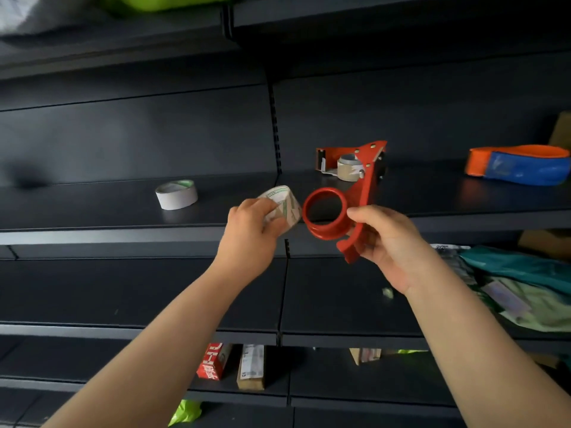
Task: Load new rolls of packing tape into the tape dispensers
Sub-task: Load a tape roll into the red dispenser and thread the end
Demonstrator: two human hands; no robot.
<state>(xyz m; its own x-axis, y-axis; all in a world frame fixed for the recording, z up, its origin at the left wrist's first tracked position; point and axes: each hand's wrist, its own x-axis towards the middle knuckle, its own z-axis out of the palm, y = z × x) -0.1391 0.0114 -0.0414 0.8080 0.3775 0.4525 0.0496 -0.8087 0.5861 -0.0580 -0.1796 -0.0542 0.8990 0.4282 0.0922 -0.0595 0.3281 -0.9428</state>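
My right hand (387,242) grips the handle of a red tape dispenser (355,205), held in front of the shelf with its empty round hub (324,211) facing left. My left hand (250,230) holds a white roll of tape with green print (285,203), just left of the hub and close to touching it. A second white roll (176,194) lies on the dark shelf (92,208) further left. Behind the held dispenser a second red dispenser (343,163) with a roll in it rests on the same shelf.
An orange and blue strap-like bundle (519,164) lies on the shelf at the right. Green and teal bags (513,282) fill the lower shelf on the right. Small boxes (231,362) stand on a shelf below. Dark shelves run above and below.
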